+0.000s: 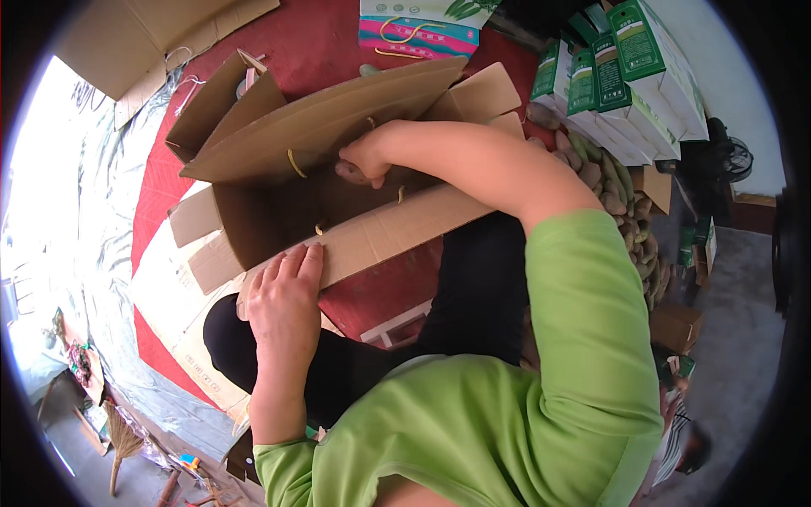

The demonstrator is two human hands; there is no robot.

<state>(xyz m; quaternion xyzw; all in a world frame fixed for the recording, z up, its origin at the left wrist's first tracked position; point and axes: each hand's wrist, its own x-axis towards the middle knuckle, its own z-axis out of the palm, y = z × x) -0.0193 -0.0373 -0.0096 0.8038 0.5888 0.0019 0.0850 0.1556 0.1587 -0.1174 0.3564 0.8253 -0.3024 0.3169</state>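
A long open cardboard box [372, 245] stands in front of me with its flaps folded outward and yellow cord loops through its side walls. My right hand [367, 156] reaches down into the box, its fingers closed round a brownish, pinkish tuber that looks like a sweet potato [351, 174]. Part of this tuber is hidden by the hand. My left hand [285, 283] lies flat on the box's near flap at its left end, fingers stretched out. The bottom of the box is in shadow, and I cannot make out what lies there.
To the right lies a pile of brown tubers and long green vegetables [621, 182], beside several green-and-white cartons [604, 80]. A smaller open cardboard box [224, 106] stands behind at left. A colourful gift box [418, 38] sits at the back on red cloth [317, 38].
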